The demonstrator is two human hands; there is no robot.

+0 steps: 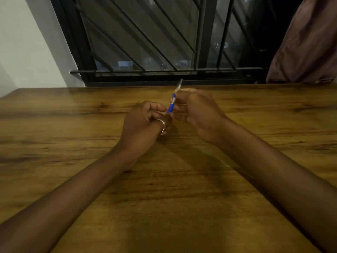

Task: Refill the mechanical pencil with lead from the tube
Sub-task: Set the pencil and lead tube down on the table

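- Head view: a wooden table (91, 125) with dark grain fills the lower frame, and both bare forearms reach out across it toward the far edge.
- The mechanical pencil (172, 104) is held above the table near the middle, between the two hands; it stands tilted, its upper end leaning away and a little to the right.
- Its lower part is blue, with a clear and silvery section above; the top end is blurred.
- The left hand (144, 123) is curled loosely, its fingers bent inward, with the fingertips touching the blue lower end of the pencil; whether they pinch it or only rest against it I cannot tell.
- A thin silver ring (162, 123) sits on one finger of the left hand.
- The right hand (197, 112) is closed around the pencil's upper part, thumb and fingers clamped on the barrel, with the silvery end sticking out above the fingers.
- The lead tube is not something I can pick out.
- Behind the table stands a window with a black metal grille (145, 42), a pale wall (21, 42) to its left and a brownish curtain (310, 42) to its right.
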